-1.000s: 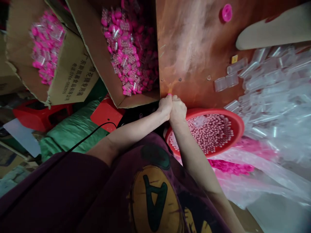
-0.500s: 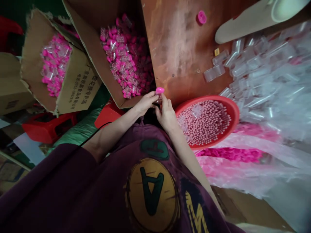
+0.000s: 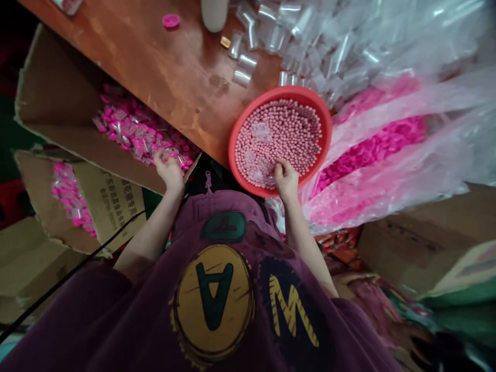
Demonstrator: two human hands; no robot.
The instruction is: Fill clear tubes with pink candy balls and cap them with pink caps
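My left hand (image 3: 169,169) is at the near edge of a cardboard box (image 3: 54,98), over a heap of small clear containers with pink caps (image 3: 135,129). Its fingers are apart and nothing shows held in them. My right hand (image 3: 287,178) is over the near rim of a red basin (image 3: 328,121) full of pink beads (image 3: 290,124). The fingers there are curled together, and whatever they hold is hidden. Two or so clear containers (image 3: 261,131) lie among the beads.
Clear plastic cylinders (image 3: 279,36) are piled on the brown table (image 3: 186,77), with a loose pink cap (image 3: 171,21). To the right, a plastic bag (image 3: 445,160) holds pink caps (image 3: 375,150). A second carton (image 3: 112,206) stands at left.
The hands, together before on a pink-capped container, have parted. My left hand is over the box without it; my right hand has moved to the basin. The view has turned rightward.
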